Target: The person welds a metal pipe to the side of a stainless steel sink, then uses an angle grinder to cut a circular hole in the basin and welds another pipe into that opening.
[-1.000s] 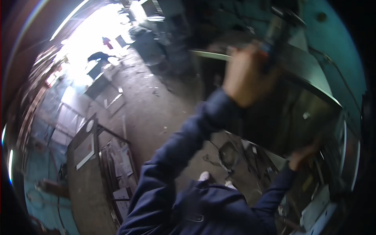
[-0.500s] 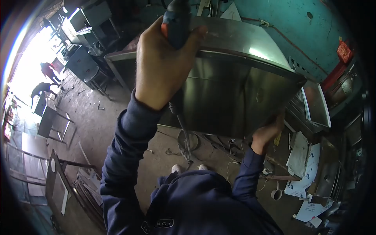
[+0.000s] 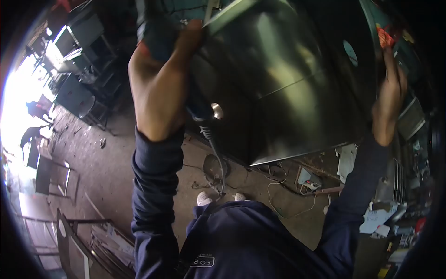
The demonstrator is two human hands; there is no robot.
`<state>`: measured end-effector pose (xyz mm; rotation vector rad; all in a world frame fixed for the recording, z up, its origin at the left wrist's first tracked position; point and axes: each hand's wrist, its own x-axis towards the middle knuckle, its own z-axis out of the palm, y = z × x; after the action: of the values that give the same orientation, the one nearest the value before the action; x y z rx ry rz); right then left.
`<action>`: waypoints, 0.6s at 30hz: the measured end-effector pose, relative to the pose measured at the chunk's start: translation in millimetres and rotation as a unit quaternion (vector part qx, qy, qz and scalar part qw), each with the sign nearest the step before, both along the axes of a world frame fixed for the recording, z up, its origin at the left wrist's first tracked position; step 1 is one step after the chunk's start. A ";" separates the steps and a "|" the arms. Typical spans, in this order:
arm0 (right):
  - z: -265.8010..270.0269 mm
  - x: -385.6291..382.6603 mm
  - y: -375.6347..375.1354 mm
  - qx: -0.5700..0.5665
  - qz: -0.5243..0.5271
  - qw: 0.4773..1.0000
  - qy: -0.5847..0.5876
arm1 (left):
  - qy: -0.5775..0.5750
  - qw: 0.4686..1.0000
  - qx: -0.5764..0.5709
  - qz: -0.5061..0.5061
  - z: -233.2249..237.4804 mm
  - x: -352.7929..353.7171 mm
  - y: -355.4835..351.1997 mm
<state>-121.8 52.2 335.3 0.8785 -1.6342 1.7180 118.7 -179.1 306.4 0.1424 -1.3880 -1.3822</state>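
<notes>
My left hand (image 3: 160,93) is wrapped round a corded power tool (image 3: 160,37) with a dark blue body and a red part by the thumb side. Its working end is out of sight. The cord (image 3: 217,153) hangs from its lower end toward the floor. In front of me a large stainless steel box (image 3: 283,93) is tilted up, with its shiny hollow side toward me and a round hole near the right. At the box's right edge, my right hand (image 3: 389,104) is closed on the rim, fingers pointing up.
Below, a round bucket-like thing (image 3: 214,167) and loose white wires (image 3: 274,195) lie on the floor near my shoes. Metal frames (image 3: 79,242) stand at lower left. A stool (image 3: 93,109) is farther back. Two people (image 3: 37,111) bend over by the bright doorway.
The steel box has been tipped and turned, so its hollow side shows more. My right hand has moved from its lower edge up to the right edge. My left hand has shifted left with the tool.
</notes>
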 end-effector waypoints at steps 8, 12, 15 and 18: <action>45.2 135.4 -136.4 0.131 -0.110 0.940 0.294 | 0.070 0.974 0.213 -0.041 -102.2 45.6 -82.9; 51.8 149.1 -169.4 0.197 -0.029 0.920 0.336 | 0.109 0.962 0.243 -0.057 -127.2 46.0 -121.3; 53.4 155.9 -185.7 0.225 -0.039 0.901 0.368 | 0.119 0.955 0.250 -0.109 -130.6 40.8 -142.8; 47.2 157.3 -199.3 0.250 -0.002 0.893 0.376 | 0.162 0.929 0.308 -0.122 -140.3 26.1 -155.4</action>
<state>35.5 -147.1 382.4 1.5376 -1.5018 0.7506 144.8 -334.5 166.1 0.1452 -0.6786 -1.9232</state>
